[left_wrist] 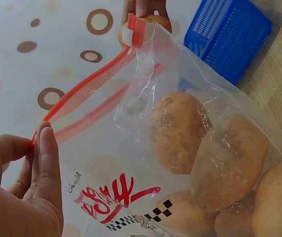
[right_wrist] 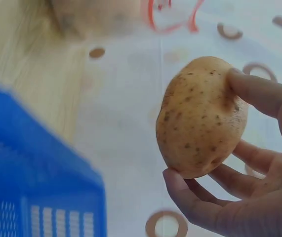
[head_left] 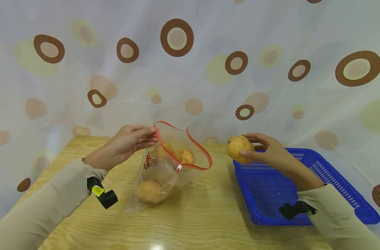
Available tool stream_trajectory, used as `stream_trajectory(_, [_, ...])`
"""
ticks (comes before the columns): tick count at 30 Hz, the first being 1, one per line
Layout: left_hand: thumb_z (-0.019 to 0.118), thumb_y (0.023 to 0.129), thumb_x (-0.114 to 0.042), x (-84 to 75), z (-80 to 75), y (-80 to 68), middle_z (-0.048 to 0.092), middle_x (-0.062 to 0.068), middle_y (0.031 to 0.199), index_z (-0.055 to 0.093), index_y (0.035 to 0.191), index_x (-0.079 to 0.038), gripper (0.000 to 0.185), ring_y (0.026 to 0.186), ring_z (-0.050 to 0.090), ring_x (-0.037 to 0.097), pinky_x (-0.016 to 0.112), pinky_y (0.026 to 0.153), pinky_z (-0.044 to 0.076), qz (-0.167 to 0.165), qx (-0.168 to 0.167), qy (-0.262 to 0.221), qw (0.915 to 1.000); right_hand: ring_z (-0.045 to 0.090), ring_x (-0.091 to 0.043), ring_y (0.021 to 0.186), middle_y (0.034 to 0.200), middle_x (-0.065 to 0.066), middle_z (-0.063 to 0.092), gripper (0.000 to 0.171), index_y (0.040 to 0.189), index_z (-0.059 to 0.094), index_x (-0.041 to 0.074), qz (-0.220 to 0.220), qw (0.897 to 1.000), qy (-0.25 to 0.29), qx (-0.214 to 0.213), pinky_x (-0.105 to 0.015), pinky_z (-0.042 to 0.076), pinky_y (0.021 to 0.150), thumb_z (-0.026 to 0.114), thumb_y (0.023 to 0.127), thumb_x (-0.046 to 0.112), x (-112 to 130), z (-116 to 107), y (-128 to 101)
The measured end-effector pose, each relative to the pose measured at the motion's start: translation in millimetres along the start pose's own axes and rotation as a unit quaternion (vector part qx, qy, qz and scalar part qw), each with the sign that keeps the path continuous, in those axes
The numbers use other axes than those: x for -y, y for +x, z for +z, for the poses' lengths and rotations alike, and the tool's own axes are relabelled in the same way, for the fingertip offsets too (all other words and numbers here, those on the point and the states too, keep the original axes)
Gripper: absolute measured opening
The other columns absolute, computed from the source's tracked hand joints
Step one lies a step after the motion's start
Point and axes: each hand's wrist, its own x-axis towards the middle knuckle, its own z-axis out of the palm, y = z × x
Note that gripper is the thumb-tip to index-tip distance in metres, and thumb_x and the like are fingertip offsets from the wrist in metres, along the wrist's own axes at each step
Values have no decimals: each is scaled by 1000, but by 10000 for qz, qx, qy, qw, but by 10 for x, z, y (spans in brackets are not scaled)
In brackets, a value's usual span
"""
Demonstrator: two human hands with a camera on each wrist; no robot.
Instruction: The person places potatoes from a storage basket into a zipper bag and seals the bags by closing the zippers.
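Note:
A clear zip bag point(head_left: 165, 173) with a red seal stands on the table, its mouth spread open. Several potatoes point(left_wrist: 180, 133) lie inside it, seen through the plastic. My left hand point(head_left: 127, 144) pinches the red rim at the bag's left side between thumb and fingers. To the right, my right hand point(head_left: 268, 152) grips one potato point(right_wrist: 202, 118) by thumb and fingertips. It is up in the air near the left far corner of the blue basket point(head_left: 244, 194), to the right of the bag's mouth. A white slider point(head_left: 179, 167) sits on the near part of the seal.
The blue basket with slotted walls stands on the right of the wooden table point(head_left: 205, 215), under my right forearm. Behind the table hangs a pale curtain point(head_left: 190, 69) printed with brown rings. Red lettering point(left_wrist: 106, 200) and a checkered strip mark the bag's face.

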Motion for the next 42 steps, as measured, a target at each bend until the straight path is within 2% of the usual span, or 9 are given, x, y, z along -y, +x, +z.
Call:
stream_trajectory(7, [53, 98, -7, 6, -3, 19, 69, 4, 84, 64, 99, -4, 11, 78, 69, 10, 20, 77, 59, 11, 21, 52, 10000, 47, -36, 125, 141, -11, 44, 59, 143, 43, 19, -229, 9993, 293, 54, -51, 53, 93, 68, 91, 31, 308, 229, 138])
stream_trajectory(15, [54, 98, -5, -8, 7, 10, 70, 5, 82, 67, 92, -6, 14, 78, 70, 11, 20, 76, 59, 73, 121, -25, 9999, 54, -32, 117, 134, -6, 52, 56, 135, 50, 19, -459, 9981, 0, -405, -45, 57, 84, 71, 87, 38, 603, 521, 269])
stream_trajectory(17, [54, 98, -5, 0, 10, 14, 70, 5, 82, 66, 93, -5, 13, 79, 70, 11, 20, 76, 59, 50, 100, -19, 9999, 56, -31, 114, 131, -3, 54, 54, 131, 53, 20, -484, 9975, -94, -504, -42, 58, 81, 72, 85, 41, 639, 604, 308])
stream_trajectory(22, [54, 98, -6, 14, 24, 20, 69, 5, 83, 64, 98, -2, 10, 81, 69, 12, 20, 77, 59, 55, 141, 7, 9999, 60, -29, 109, 126, -5, 58, 53, 129, 55, 18, -689, 9951, -323, -629, -39, 60, 76, 74, 84, 40, 718, 794, 391])
stream_trajectory(30, [54, 98, -6, 18, 21, 16, 69, 4, 83, 63, 98, -2, 10, 80, 69, 11, 20, 78, 59, 65, 88, 44, 9999, 64, -23, 95, 116, -7, 64, 50, 124, 59, 14, -1008, 9861, -914, -954, -32, 59, 69, 75, 83, 39, 861, 1016, 425])
stream_trajectory(35, [54, 98, -6, 16, 16, 15, 69, 4, 85, 59, 104, 1, 11, 81, 69, 11, 20, 79, 59, 92, 84, 56, 9999, 63, -22, 94, 116, -6, 63, 53, 124, 59, 11, -1186, 9825, -1058, -969, -32, 59, 72, 76, 82, 37, 904, 1098, 425])
stream_trajectory(42, [55, 98, -6, 10, 18, 13, 70, 4, 85, 66, 95, -5, 12, 82, 69, 11, 20, 79, 59, 102, 96, -25, 9999, 61, -20, 99, 118, -8, 64, 55, 124, 60, 4, -1448, 9760, -1329, -943, -34, 56, 79, 76, 82, 36, 926, 1170, 440])
